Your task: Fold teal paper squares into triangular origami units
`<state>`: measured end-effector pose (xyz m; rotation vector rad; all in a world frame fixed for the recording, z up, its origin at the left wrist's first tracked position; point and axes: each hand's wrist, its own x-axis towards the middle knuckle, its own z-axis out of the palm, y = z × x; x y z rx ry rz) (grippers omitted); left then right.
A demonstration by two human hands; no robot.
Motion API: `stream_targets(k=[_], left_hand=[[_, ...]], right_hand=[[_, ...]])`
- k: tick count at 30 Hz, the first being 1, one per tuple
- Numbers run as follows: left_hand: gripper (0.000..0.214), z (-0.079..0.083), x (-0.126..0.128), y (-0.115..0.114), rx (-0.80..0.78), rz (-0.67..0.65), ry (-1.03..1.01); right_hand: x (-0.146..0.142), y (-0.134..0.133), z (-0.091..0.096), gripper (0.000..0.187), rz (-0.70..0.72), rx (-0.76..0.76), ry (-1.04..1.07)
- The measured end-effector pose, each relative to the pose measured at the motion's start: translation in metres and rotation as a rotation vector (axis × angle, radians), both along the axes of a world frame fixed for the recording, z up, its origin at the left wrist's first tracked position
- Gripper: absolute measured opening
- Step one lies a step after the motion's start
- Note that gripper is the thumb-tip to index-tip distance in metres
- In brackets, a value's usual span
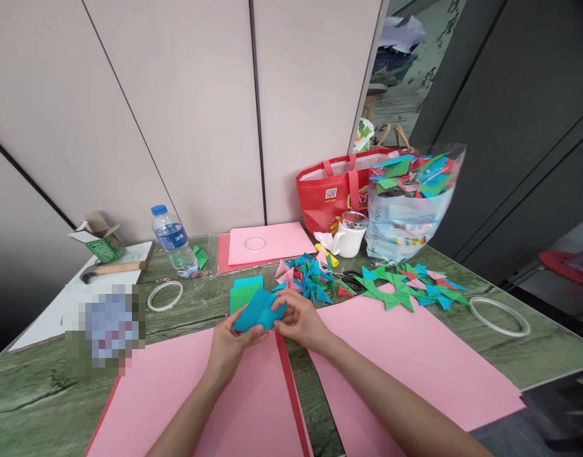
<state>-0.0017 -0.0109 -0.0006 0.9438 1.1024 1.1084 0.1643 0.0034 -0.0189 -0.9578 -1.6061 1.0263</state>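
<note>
Both my hands pinch a blue paper sheet [257,310], partly folded, just above the green table. My left hand [232,346] grips its lower left edge; my right hand [298,319] grips its right side with fingers pressed together. Behind the sheet lies a small stack of green and blue paper squares [244,291]. A heap of folded blue and pink paper triangles [305,276] sits just beyond my right hand.
Large pink sheets [415,355] cover the table front. Folded green and blue pieces [410,289] lie right, by a white ring [500,315]. A white mug [348,238], plastic bag of folded pieces [410,203], red bag [329,190], water bottle [173,240] and hammer [111,269] stand behind.
</note>
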Motion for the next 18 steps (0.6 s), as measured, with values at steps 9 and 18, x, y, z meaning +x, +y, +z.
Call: stream_targets(k=[9, 18], left_hand=[[0.075, 0.000, -0.006, 0.004, 0.032, 0.002, 0.053], [0.075, 0.005, -0.018, 0.012, -0.001, -0.099, 0.115]], right_hand=[[0.011, 0.006, 0.004, 0.026, 0.087, 0.116, -0.150], [0.018, 0.009, 0.010, 0.032, 0.197, 0.074, -0.017]])
